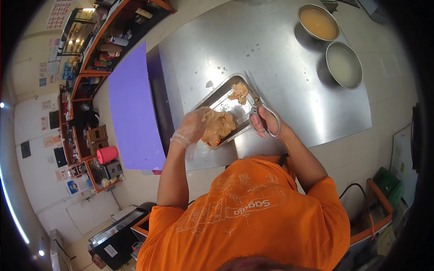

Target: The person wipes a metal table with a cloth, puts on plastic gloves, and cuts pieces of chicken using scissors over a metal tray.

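Note:
My left hand point(192, 126), in a clear plastic glove, is closed on the edge of a large piece of brownish cooked meat point(219, 125), which looks like chicken. The meat lies in the near end of a shallow metal tray point(209, 96). A smaller piece of the same meat point(238, 93) sits at the tray's far end. Bare, my right hand point(272, 123) grips metal kitchen scissors point(256, 102) by the loop handles. Their blades point away from me, over the tray's right rim beside the smaller piece. Whether the blades touch anything, I cannot tell.
The tray rests on a steel table point(289, 86) marked with water drops. At its far right stand a bowl of orange liquid point(318, 23) and a bowl of cloudy pale liquid point(344, 66). A purple board point(132, 113) lies at the left, with orange shelves point(88, 54) beyond.

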Action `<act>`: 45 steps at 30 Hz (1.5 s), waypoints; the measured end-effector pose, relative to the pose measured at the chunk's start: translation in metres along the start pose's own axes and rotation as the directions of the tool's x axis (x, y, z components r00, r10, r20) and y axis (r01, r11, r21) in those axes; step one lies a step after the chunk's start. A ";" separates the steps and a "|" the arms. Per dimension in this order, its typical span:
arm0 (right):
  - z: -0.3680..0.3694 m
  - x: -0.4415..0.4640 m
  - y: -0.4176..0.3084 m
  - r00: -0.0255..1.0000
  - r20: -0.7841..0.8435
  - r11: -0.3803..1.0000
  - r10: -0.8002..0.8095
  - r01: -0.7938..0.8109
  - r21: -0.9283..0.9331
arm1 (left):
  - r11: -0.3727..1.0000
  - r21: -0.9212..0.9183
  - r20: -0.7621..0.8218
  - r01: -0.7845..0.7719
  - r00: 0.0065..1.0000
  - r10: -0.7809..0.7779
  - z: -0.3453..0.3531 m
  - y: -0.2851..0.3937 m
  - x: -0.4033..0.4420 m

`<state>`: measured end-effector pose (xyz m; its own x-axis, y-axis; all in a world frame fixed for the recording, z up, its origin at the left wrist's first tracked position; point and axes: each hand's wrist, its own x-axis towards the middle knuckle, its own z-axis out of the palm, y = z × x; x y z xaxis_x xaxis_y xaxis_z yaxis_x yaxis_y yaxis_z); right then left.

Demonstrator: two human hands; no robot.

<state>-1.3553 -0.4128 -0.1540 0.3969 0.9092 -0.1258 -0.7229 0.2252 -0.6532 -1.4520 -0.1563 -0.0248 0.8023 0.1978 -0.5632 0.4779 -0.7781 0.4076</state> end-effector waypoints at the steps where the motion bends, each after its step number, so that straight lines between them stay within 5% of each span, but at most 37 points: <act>1: -0.002 -0.004 0.000 1.000 -0.024 1.000 0.010 -0.010 -0.006 | 0.999 -0.017 0.031 0.041 0.999 -0.041 -0.006 0.008 0.003; 4: -0.007 -0.010 -0.001 0.998 -0.063 1.000 0.021 -0.022 -0.013 | 0.993 -0.068 -0.091 -0.092 0.992 0.086 0.000 0.030 0.016; 6: -0.009 -0.014 -0.003 0.997 -0.071 0.999 0.027 -0.029 -0.021 | 0.967 0.104 -0.312 -0.234 0.915 0.255 0.028 0.014 0.043; 8: -0.012 -0.018 -0.005 0.997 -0.069 0.998 0.044 -0.046 -0.030 | 0.951 0.193 -0.330 -0.240 0.897 0.293 0.038 0.007 0.056; 10: -0.012 -0.023 -0.007 0.995 -0.102 0.999 0.020 -0.022 -0.023 | 0.969 0.193 -0.167 -0.153 0.968 0.186 0.042 0.001 0.066; 13: -0.018 -0.030 -0.004 0.990 -0.137 0.999 0.032 -0.031 0.012 | 0.883 0.468 0.041 0.022 0.998 -0.047 0.076 0.010 0.081; 19: -0.020 -0.033 0.002 0.990 -0.132 0.999 0.050 -0.053 -0.012 | 0.908 0.412 0.006 0.071 0.997 -0.081 0.105 -0.016 0.095; 22: -0.019 -0.031 0.010 0.993 -0.044 0.990 0.106 -0.109 -0.088 | 0.983 0.179 -0.298 -0.039 0.950 0.092 0.082 -0.037 0.087; 25: 0.000 -0.023 0.013 0.966 0.063 0.951 0.249 -0.232 -0.203 | 0.948 -0.168 -0.340 -0.271 0.918 0.202 0.031 -0.039 0.060; 26: 0.001 -0.017 0.024 0.948 0.111 0.935 0.297 -0.266 -0.235 | 0.865 -0.438 -0.356 -0.243 0.931 0.081 0.021 -0.031 0.050; 28: 0.010 -0.006 0.041 0.891 0.207 0.902 0.404 -0.351 -0.250 | 0.489 -0.854 -0.286 -0.178 0.945 -0.156 0.002 -0.015 0.029; 31: 0.029 0.007 0.067 0.853 0.314 0.909 0.416 -0.399 -0.120 | 0.580 -0.802 -0.335 -0.145 0.913 -0.234 -0.014 0.005 0.009; 34: 0.043 0.019 0.072 0.831 0.394 0.906 0.393 -0.424 -0.010 | 0.979 -0.169 -0.550 -0.111 0.835 0.000 -0.025 0.017 -0.009; 37: 0.054 0.030 0.078 0.833 0.427 0.915 0.351 -0.403 0.034 | 0.993 -0.065 -0.627 -0.095 0.778 0.033 -0.022 0.017 -0.019; 43: 0.078 0.055 0.068 0.883 0.436 0.970 0.172 -0.230 0.083 | 0.987 -0.129 -0.613 -0.091 0.790 -0.007 -0.012 0.022 -0.039; 45: 0.081 0.061 0.058 0.882 0.439 0.976 0.171 -0.214 0.050 | 0.941 -0.315 -0.563 -0.124 0.823 -0.080 -0.003 0.009 -0.043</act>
<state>-1.4193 -0.3159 -0.1392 -0.0219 0.9942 0.1054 -0.8185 0.0428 -0.5728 -1.4814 -0.1706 0.0054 0.8231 0.5604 -0.0916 0.4632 -0.5692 0.6793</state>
